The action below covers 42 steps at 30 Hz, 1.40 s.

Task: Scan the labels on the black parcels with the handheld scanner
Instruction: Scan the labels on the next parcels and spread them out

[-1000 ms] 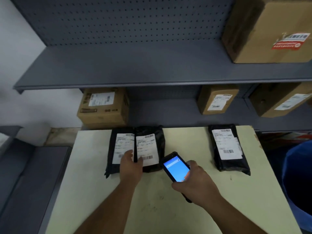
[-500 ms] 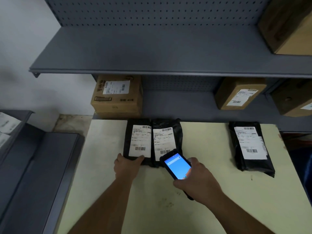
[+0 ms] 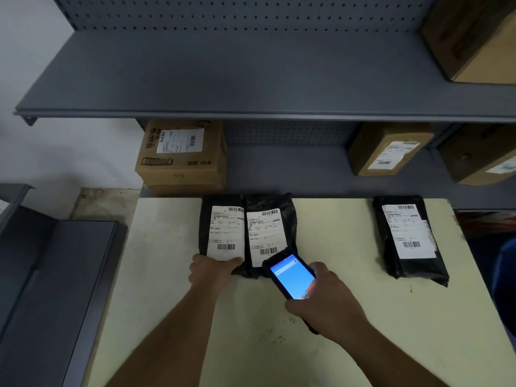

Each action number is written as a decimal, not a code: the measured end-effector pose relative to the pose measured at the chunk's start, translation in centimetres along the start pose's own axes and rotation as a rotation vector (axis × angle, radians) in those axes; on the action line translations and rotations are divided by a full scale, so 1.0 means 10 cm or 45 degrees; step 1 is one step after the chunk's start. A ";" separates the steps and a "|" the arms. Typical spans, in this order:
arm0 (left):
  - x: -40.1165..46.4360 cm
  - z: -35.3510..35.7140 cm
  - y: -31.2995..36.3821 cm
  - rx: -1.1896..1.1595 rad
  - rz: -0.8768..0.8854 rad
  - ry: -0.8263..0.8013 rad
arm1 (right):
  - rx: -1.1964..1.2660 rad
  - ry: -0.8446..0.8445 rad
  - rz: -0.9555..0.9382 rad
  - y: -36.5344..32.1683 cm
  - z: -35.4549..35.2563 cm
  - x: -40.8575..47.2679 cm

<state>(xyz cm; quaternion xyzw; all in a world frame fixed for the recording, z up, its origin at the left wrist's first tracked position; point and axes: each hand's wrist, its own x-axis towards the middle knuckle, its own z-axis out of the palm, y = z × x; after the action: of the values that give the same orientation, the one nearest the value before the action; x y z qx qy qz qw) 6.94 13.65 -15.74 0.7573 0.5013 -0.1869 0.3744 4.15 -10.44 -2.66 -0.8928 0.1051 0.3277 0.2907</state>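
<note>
Three black parcels with white barcode labels lie on the pale table (image 3: 349,317). Two lie side by side at the far middle: the left parcel (image 3: 223,227) and the middle parcel (image 3: 269,233). A third parcel (image 3: 410,238) lies apart at the far right. My left hand (image 3: 212,270) grips the near edge of the left parcel, thumb on its label. My right hand (image 3: 324,305) holds the handheld scanner (image 3: 291,272), its blue screen lit and its head over the near end of the middle parcel.
Grey metal shelving (image 3: 251,107) stands behind the table, with cardboard boxes (image 3: 181,155) (image 3: 388,152) on the lower shelf and another (image 3: 474,37) on the upper one. A dark grey cabinet (image 3: 50,289) stands to the left. Something blue (image 3: 506,289) shows at the right edge.
My left hand slid from the top of the two labels down to the near edge of the left parcel. The scanner stayed near the middle parcel. The view shifted left.
</note>
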 end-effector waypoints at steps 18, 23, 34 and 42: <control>-0.06 -0.20 0.01 -0.274 -0.039 -0.110 | -0.002 0.030 -0.020 0.07 -0.11 -0.05; 0.02 -0.37 -0.05 -0.391 -0.078 -0.281 | 0.019 0.035 -0.031 0.02 -0.14 -0.13; -0.19 -0.69 -0.18 -0.688 0.051 -0.338 | 0.016 0.078 -0.133 -0.12 -0.16 -0.34; -0.44 -0.84 -0.10 -0.952 0.224 -0.299 | 0.002 0.096 -0.164 -0.28 -0.23 -0.52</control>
<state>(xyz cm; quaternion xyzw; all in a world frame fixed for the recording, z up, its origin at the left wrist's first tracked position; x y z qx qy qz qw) 3.40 17.44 -7.77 0.5822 0.4219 -0.0441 0.6936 2.42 -9.54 3.37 -0.9092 0.0587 0.2745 0.3076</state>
